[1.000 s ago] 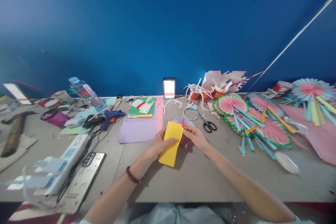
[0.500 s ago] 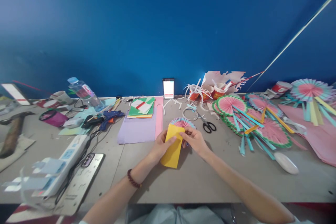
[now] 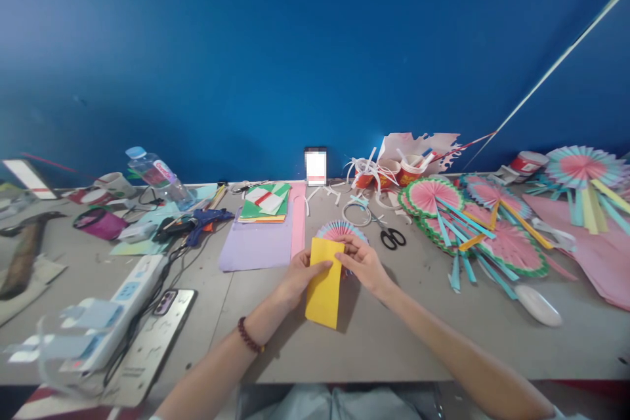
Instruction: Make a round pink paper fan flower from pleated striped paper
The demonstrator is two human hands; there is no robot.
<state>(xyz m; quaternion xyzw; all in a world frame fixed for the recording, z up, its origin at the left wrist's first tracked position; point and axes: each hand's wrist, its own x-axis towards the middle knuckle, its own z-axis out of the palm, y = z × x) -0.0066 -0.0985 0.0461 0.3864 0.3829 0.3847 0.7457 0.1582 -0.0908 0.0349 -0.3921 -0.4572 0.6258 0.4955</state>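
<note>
A folded yellow paper [image 3: 323, 292] hangs nearly upright between my hands above the grey table. My left hand [image 3: 298, 275] grips its left edge, with the thumb lying across the front. At the top right corner, my right hand [image 3: 363, 266] pinches the paper between thumb and fingers. Just behind the paper lies a pleated pink and blue paper fan [image 3: 340, 230], partly hidden by the paper and my right hand.
Black scissors [image 3: 392, 238] lie right of the fan. Purple sheets [image 3: 256, 246] sit to the left, near a blue glue gun [image 3: 199, 226], a power strip [image 3: 128, 295] and a phone [image 3: 152, 348]. Finished paper fans [image 3: 436, 200] are piled at the right.
The yellow paper has tilted more upright, and its lower end has moved slightly down and to the right. Both hands still hold it.
</note>
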